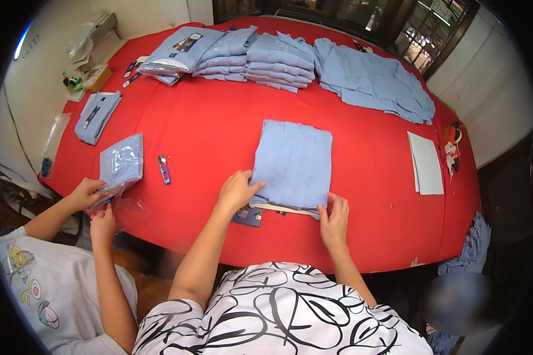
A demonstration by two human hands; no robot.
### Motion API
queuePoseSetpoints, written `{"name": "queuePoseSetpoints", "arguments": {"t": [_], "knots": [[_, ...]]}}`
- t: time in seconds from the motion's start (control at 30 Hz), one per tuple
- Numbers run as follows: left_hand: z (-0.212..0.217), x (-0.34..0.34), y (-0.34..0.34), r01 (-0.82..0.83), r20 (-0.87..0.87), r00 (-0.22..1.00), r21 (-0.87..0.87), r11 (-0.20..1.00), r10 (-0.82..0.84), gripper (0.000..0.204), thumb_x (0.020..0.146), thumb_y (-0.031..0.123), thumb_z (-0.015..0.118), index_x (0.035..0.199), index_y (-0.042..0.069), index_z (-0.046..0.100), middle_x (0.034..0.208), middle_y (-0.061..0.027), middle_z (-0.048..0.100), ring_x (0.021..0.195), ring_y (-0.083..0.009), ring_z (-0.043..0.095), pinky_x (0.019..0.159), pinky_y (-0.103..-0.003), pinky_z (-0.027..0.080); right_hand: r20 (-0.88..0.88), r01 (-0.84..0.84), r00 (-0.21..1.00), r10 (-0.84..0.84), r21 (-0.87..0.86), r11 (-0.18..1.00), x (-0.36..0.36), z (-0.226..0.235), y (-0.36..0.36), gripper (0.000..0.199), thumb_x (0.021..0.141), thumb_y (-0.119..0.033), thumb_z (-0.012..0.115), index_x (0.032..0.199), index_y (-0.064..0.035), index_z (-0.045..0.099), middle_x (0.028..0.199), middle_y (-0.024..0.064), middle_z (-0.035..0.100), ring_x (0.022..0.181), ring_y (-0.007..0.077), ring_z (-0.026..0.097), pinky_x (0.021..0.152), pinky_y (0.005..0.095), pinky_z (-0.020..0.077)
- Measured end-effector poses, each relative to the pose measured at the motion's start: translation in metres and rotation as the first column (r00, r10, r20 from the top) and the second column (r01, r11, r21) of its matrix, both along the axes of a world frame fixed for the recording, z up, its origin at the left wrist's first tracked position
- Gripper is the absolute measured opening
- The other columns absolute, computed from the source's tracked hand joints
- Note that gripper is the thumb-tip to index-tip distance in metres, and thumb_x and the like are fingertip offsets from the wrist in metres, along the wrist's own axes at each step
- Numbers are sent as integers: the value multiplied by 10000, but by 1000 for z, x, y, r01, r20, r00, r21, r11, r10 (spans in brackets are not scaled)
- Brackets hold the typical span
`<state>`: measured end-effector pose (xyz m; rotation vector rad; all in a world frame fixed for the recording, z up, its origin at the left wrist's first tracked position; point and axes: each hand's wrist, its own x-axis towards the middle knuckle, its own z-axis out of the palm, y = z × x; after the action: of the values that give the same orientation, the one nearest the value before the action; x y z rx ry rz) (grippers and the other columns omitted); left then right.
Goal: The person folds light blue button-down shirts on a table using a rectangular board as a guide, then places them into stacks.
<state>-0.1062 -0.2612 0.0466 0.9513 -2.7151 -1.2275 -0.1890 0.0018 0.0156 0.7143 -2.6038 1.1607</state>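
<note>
A light blue folded shirt lies squarely on the red-covered table in front of me, with the pale edge of a board showing along its near side. My left hand grips its left edge near the close corner, thumb over the cloth. At the near right corner, my right hand holds the shirt's edge between thumb and fingers. A dark blue hang tag sticks out from under the near left corner, below my left hand. What lies beneath the shirt is mostly hidden.
Stacks of folded blue shirts and loose shirts line the far side. Thread snips lie left of me. A co-worker's hands hold a bagged shirt. White sheets and a tape roll are on the right.
</note>
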Motion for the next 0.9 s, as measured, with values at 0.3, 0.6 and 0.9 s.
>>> {"name": "queuePoseSetpoints", "arguments": {"t": [0.3,0.6,0.9], "knots": [[1,23,19,-96,53,995,189,977,87,302,957,290,590,912,-8,601,869,-140,639,816,-286,659,749,-407,505,580,71,803,138,-324,943,-33,0,10,205,906,-163,664,982,25,629,698,48,610,528,98,500,483,288,414],[-43,28,38,-139,-185,963,287,948,197,408,939,243,620,705,-83,546,805,-159,598,691,-236,634,654,-361,489,681,187,731,51,-271,944,-27,-19,20,233,909,-170,646,1003,35,591,812,127,633,622,153,650,505,276,510],[-37,35,52,-128,-340,939,-212,969,50,316,822,82,718,1050,-41,538,1026,-208,546,878,-391,591,779,-458,486,290,43,952,-98,191,981,-17,12,13,296,846,-163,693,997,60,570,1068,280,611,962,443,609,820,496,489]]}}
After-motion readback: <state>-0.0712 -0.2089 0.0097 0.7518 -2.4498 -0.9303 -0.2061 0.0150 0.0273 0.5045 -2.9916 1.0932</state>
